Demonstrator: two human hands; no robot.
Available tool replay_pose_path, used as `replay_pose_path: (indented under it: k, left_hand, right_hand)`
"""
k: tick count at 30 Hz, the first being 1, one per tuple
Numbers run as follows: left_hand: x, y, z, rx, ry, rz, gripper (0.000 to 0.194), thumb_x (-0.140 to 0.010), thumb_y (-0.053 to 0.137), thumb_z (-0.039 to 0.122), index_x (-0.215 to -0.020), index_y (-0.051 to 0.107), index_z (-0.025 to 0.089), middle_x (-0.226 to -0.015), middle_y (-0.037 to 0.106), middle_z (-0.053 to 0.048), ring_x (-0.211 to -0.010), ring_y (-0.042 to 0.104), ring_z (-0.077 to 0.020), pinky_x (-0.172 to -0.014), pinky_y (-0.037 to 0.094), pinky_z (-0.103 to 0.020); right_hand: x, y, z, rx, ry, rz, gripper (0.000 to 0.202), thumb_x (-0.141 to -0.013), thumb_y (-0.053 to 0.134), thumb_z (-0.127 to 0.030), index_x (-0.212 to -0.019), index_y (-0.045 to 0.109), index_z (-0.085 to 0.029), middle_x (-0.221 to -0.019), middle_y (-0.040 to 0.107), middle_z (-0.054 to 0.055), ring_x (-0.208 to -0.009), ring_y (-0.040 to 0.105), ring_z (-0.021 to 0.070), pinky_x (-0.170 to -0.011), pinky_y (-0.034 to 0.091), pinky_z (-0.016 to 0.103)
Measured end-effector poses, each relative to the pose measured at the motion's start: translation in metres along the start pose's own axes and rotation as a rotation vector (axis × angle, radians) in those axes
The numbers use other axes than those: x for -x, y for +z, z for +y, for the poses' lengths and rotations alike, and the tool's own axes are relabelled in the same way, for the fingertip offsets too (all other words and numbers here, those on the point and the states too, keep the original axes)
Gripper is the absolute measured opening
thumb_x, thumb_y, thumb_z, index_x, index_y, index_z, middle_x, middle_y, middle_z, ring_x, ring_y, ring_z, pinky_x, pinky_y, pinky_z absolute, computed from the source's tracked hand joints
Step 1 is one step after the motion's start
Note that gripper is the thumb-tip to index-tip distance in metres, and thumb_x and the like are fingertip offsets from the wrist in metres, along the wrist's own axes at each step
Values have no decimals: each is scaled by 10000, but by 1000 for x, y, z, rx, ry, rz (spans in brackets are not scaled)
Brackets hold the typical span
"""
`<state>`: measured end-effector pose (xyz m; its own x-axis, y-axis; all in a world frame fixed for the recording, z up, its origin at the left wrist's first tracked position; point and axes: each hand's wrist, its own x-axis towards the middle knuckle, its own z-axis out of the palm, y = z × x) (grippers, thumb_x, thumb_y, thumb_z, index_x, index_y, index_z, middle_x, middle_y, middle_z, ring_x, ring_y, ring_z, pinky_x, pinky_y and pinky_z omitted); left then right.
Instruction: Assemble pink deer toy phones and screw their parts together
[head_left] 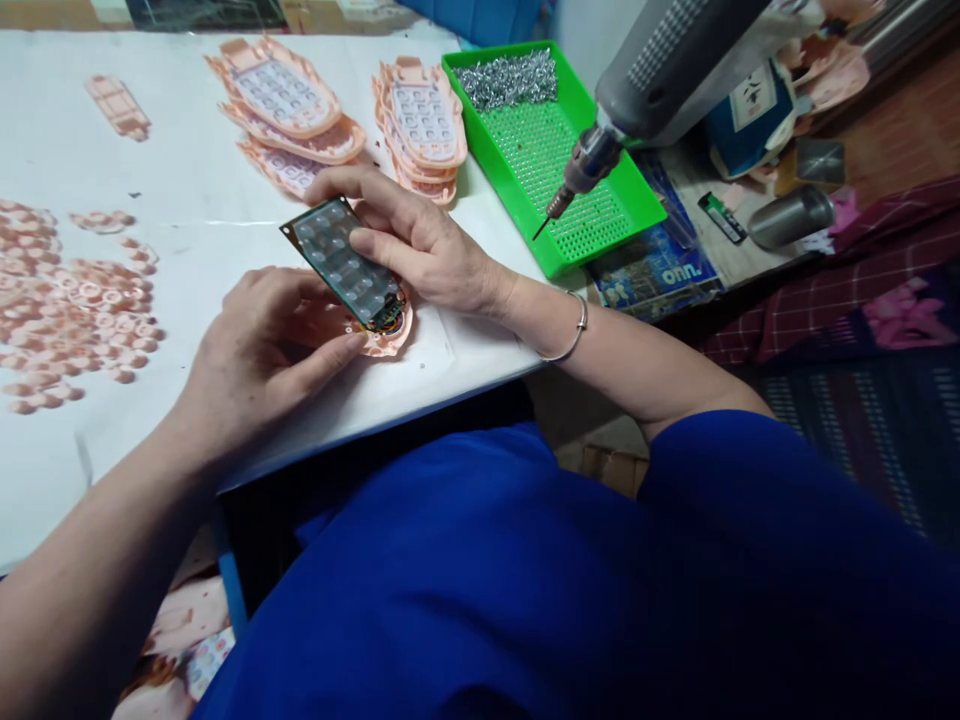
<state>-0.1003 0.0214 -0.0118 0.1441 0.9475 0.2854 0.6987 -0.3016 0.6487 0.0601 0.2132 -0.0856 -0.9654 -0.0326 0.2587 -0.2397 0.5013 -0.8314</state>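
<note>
Between my hands, near the table's front edge, is a dark green circuit board (345, 262) with rows of round pale key contacts, tilted up. My right hand (412, 235) grips its upper right edge, thumb on the face. Coloured wires (388, 318) bunch at the board's lower end. Under it lies a peach plastic shell (394, 343), mostly hidden by the board and fingers. My left hand (262, 345) curls around the shell's left side, thumb at its lower rim. Stacked peach shells with keypads (424, 125) stand just beyond my right hand.
A green basket (495, 180) holds many small screws (510, 80). Over it hangs a grey electric screwdriver (645, 80), bit pointing down. More keypad shells (281, 95) lie at the back. Loose peach rings and buttons (82, 310) cover the left, with a peach cover (118, 106) beyond.
</note>
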Motion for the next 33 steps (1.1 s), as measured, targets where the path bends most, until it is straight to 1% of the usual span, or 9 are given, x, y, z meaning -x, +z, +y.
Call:
replay_pose_path:
  k: [2, 4, 8, 14, 18, 23, 25, 29, 33]
  left_hand:
    - [-1, -1, 1, 9, 64, 3, 310, -893, 631, 471, -1111, 632, 250, -999, 649, 0, -994, 612, -212, -911, 483, -408]
    - [-3, -2, 2, 7, 116, 3, 234, -904, 638, 434, -1073, 669, 275, -1035, 667, 16, -1015, 605, -196, -924, 468, -391]
    - [-4, -4, 4, 10, 93, -36, 169, -912, 638, 416, -982, 732, 293, -1054, 674, 26, -1021, 596, -183, -926, 452, -381]
    - [-2, -5, 5, 69, 38, -33, 138, -888, 667, 407, -936, 764, 321, -1043, 683, 40, -1027, 598, -185, -929, 459, -391]
    - [-3, -6, 6, 72, 46, -27, 126, -888, 670, 385, -906, 770, 311, -1038, 696, 34, -1018, 605, -179, -909, 484, -375]
    - [-5, -9, 7, 55, 87, -49, 133, -906, 652, 372, -898, 765, 302, -1090, 715, 36, -1055, 626, -175, -945, 504, -375]
    - [-6, -9, 7, 45, 116, -69, 153, -916, 635, 384, -897, 764, 305, -1086, 718, 38, -1078, 622, -179, -958, 502, -378]
    - [-5, -10, 8, 18, 114, -64, 173, -925, 619, 387, -921, 764, 293, -1117, 713, 30, -1075, 616, -180, -965, 498, -388]
    - [-5, -14, 4, -35, 174, -105, 224, -944, 578, 430, -1002, 758, 308, -1178, 705, 17, -1095, 607, -197, -951, 498, -413]
  right_hand:
    - [0, -1, 2, 14, 0, 50, 1042, -701, -209, -398, -1427, 409, 22, -1620, -45, 74, -1468, 85, 348, -875, 293, 63]
    - [1, 0, 5, 20, -2, 37, 1058, -694, -201, -413, -1347, 491, 50, -1622, 42, 62, -1464, 120, 334, -843, 302, 60]
    - [2, 8, 5, 29, 1, -5, 1059, -690, -199, -410, -1223, 566, 92, -1604, 163, 51, -1458, 150, 313, -806, 310, 56]
    - [2, 16, -9, 41, -8, 79, 1080, -658, -217, -399, -1190, 579, 101, -1596, 181, 37, -1455, 155, 305, -793, 309, 61]
    - [0, 5, -5, 19, -30, -17, 1085, -659, -215, -411, -1228, 553, 103, -1591, 177, 48, -1450, 170, 305, -795, 309, 67]
    - [0, -2, 8, -34, -31, -142, 1066, -694, -214, -423, -1255, 537, 84, -1569, 249, 50, -1454, 207, 267, -817, 321, 58]
    - [1, 2, 7, -67, -26, -105, 1013, -744, -192, -420, -1229, 565, 46, -1575, 269, 11, -1463, 190, 257, -833, 325, 40]
    - [3, 9, -3, -133, 23, 62, 904, -830, -133, -406, -1153, 599, 16, -1580, 281, -39, -1477, 152, 235, -877, 311, 0]
    - [1, 10, -12, -209, 31, -35, 932, -807, -159, -418, -1024, 615, 53, -1468, 453, -42, -1448, 230, 196, -845, 310, -12]
